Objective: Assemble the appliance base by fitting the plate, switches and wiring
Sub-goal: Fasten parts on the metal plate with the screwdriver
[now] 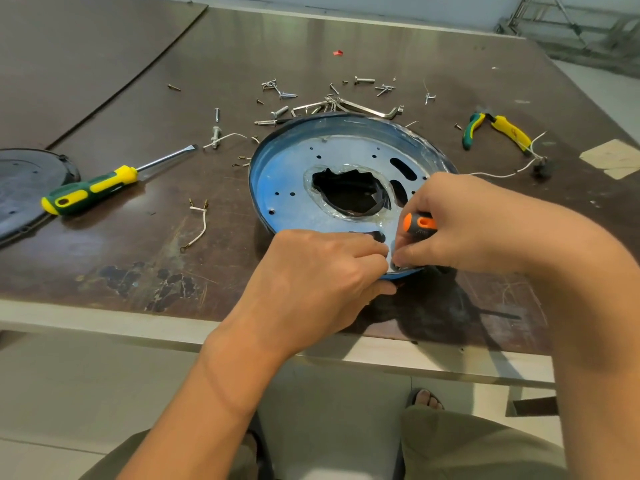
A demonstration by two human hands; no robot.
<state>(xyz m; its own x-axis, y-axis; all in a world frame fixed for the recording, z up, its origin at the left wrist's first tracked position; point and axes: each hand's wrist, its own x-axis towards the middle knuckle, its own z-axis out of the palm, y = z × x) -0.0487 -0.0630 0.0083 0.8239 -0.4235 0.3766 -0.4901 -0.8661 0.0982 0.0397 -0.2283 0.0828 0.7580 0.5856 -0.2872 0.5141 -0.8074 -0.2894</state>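
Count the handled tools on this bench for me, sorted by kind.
Screwdrivers: 2 (green-and-yellow screwdriver lying loose; orange screwdriver held in the right hand)
Pliers: 1 (pliers)
Total: 3

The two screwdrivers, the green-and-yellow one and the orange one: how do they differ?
The green-and-yellow screwdriver lies flat on the table, untouched, its whole flat-tipped shaft showing. The orange screwdriver is gripped by the right hand above the blue base, with only its handle visible. Both have two-coloured handles.
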